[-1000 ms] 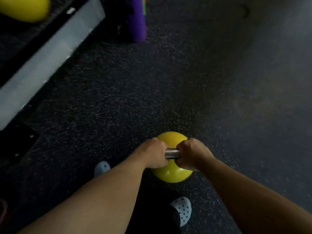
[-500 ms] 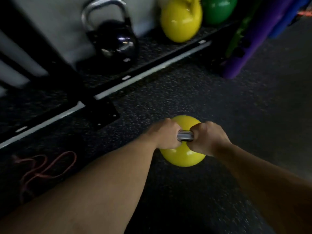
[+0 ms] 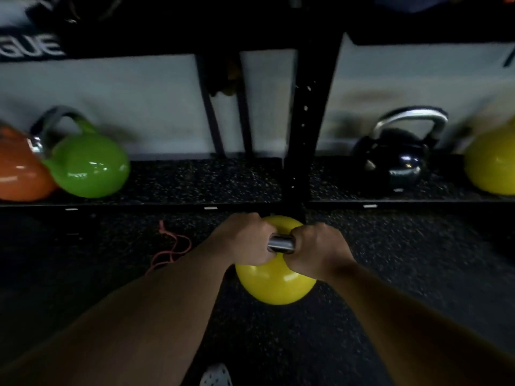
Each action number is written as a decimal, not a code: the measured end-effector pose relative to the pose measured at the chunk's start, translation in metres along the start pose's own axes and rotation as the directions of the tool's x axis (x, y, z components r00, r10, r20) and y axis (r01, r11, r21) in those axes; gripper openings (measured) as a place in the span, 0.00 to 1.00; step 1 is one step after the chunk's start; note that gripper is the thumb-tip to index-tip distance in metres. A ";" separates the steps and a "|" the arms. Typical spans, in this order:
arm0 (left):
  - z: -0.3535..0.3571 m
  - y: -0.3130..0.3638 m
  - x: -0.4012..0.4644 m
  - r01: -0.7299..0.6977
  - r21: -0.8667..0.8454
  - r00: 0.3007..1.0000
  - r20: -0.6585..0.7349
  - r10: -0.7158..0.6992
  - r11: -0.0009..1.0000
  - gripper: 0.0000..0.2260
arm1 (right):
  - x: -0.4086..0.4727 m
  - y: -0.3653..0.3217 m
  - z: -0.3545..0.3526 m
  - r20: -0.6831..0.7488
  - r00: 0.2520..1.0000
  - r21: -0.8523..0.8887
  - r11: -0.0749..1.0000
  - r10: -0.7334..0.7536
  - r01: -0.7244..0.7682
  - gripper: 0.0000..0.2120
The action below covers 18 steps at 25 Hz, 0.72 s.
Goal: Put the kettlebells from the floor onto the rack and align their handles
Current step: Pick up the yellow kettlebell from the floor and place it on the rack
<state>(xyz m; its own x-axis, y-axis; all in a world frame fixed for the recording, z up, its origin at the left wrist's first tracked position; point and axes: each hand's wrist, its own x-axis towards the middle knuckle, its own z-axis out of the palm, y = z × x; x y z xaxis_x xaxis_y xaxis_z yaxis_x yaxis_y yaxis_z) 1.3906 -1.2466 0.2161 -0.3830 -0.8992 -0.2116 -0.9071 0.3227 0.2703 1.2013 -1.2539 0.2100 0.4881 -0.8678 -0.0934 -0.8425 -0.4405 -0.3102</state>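
Dim gym, black speckled rubber floor (image 3: pixel 418 260); I see the rack's low shelf (image 3: pixel 195 179) carrying orange (image 3: pixel 19 174), green (image 3: pixel 89 165), black (image 3: pixel 398 160) and another yellow kettlebell (image 3: pixel 493 162) against a pale wall. Glossy yellow kettlebell (image 3: pixel 274 282) with steel handle (image 3: pixel 281 243) hangs over the floor before the black upright (image 3: pixel 303 121), left hand (image 3: pixel 245 238) and right hand (image 3: pixel 315 246) each with grip clamped on it. Lettering "GUE" (image 3: pixel 30 48) shows top left.

A glossy yellow kettlebell (image 3: pixel 274 282) with a steel handle (image 3: pixel 281 243) hangs above the dark floor, just in front of the rack (image 3: pixel 195 179). On the low rack shelf stand an orange kettlebell (image 3: pixel 19 171) touching a green kettlebell (image 3: pixel 89 165) at the left, and a black kettlebell (image 3: pixel 398 160) and another yellow one (image 3: pixel 493 165) at the right.
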 end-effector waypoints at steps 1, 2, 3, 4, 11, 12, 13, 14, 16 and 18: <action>-0.012 -0.017 -0.005 0.014 0.030 1.000 -0.021 -0.014 0.999 0.11 | 0.016 -0.015 -0.004 -0.023 0.999 -0.015 0.999 -0.031 0.030 0.10; -0.025 -0.036 -0.008 0.026 0.055 0.998 -0.050 -0.023 0.998 0.09 | 0.036 -0.030 -0.009 -0.046 0.997 -0.032 0.998 -0.064 0.063 0.10; -0.039 -0.055 -0.009 0.036 0.072 0.996 -0.085 -0.029 0.997 0.08 | 0.056 -0.044 -0.014 -0.065 0.994 -0.049 0.995 -0.093 0.090 0.11; -0.051 -0.073 -0.007 0.042 0.087 0.992 -0.125 -0.031 0.995 0.07 | 0.076 -0.057 -0.020 -0.080 0.990 -0.064 0.992 -0.116 0.111 0.12; -0.113 -0.165 0.039 0.053 0.158 0.941 -0.339 0.003 0.986 0.11 | 0.197 -0.093 -0.059 -0.128 0.973 -0.180 0.970 -0.190 0.166 0.11; -0.119 -0.173 0.049 0.051 0.149 0.936 -0.352 0.005 0.987 0.12 | 0.211 -0.092 -0.063 -0.120 0.976 -0.182 0.970 -0.184 0.161 0.10; -0.122 -0.180 0.058 0.052 0.142 0.932 -0.361 0.003 0.989 0.13 | 0.223 -0.091 -0.065 -0.107 0.979 -0.178 0.972 -0.171 0.151 0.08; -0.123 -0.185 0.067 0.052 0.134 0.931 -0.364 0.000 0.990 0.13 | 0.233 -0.089 -0.065 -0.094 0.984 -0.166 0.977 -0.153 0.136 0.07; -0.119 -0.193 0.080 0.057 0.118 0.938 -0.346 -0.013 0.991 0.11 | 0.245 -0.083 -0.059 -0.070 0.991 -0.141 0.985 -0.115 0.104 0.05; -0.109 -0.198 0.089 0.062 0.100 0.948 -0.317 -0.027 0.993 0.07 | 0.250 -0.078 -0.049 -0.075 0.993 -0.122 0.989 -0.089 0.080 0.06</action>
<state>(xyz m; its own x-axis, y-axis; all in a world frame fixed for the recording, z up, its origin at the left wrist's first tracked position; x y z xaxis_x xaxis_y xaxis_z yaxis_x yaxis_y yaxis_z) 1.5558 -1.4226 0.2464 -0.2827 -0.9550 0.0900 -0.9422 0.2940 0.1609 1.3776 -1.4477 0.2571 0.5429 -0.8398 0.0061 -0.8223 -0.5331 -0.1991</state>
